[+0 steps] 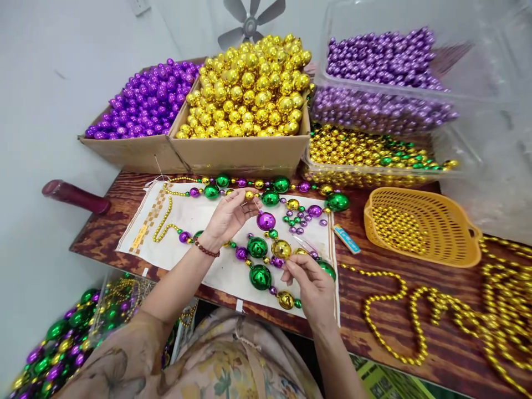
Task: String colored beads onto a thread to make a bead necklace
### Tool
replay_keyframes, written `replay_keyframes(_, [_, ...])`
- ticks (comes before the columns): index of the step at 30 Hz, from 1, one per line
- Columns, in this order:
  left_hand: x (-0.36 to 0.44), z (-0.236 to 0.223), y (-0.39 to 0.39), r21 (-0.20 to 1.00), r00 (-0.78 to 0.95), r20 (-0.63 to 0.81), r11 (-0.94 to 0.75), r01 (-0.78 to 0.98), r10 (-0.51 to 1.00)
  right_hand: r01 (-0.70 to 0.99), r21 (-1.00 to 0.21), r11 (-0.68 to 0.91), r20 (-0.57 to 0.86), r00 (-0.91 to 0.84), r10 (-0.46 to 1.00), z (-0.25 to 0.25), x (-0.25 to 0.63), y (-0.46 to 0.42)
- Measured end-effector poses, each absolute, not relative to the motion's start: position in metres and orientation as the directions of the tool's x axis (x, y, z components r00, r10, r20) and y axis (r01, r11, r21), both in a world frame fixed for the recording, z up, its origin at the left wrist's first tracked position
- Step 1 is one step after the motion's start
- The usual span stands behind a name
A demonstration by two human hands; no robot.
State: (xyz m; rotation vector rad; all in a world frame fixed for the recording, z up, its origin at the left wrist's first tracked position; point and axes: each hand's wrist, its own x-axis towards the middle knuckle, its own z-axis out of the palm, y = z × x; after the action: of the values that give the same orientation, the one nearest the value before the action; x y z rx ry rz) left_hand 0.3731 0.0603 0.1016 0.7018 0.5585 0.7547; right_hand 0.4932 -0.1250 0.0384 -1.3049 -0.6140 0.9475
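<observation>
My left hand (233, 216) pinches a small gold bead (249, 195) above the white cloth (166, 244). A thin thread runs down from it to a large purple bead (266, 221). Below that bead, a green bead and a large gold bead (281, 249) continue the strand. My right hand (311, 282) has its thumb and fingers closed at the lower end of this strand, by the gold bead; the exact grip is partly hidden. Finished-looking lengths of green, gold and purple beads, with a large green bead (260, 277), lie beneath and around both hands. Loose small purple and green beads (297, 219) sit nearby.
Cardboard boxes of purple beads (145, 100) and gold beads (249, 88) stand behind. Clear tubs of beads (374, 105) are at back right. An orange basket (453, 233), a blue-labelled packet (346, 239) and gold bead chains (415, 321) lie right. Bead necklaces (62, 343) hang lower left.
</observation>
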Motion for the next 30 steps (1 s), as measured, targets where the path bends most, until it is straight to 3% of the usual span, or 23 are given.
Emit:
replay_keyframes(7, [0.375, 0.102, 0.059, 0.691, 0.595, -0.242, 0.567, -0.449, 0.766, -0.202, -0.979, -0.015, -0.121, 0.527, 0.841, 0.041, 0.492, -0.124])
replay_keyframes(22, [0.371, 0.095, 0.056, 0.863, 0.586, -0.135, 0.385, -0.326, 0.799, -0.237, -0.971, -0.032, -0.156, 0.527, 0.835, 0.036, 0.489, -0.118])
replay_keyframes(30, [0.403, 0.085, 0.036, 0.854, 0.456, -0.132, 0.334, -0.399, 0.88, -0.261, -0.963, -0.069, -0.203, 0.527, 0.825, 0.032, 0.481, -0.09])
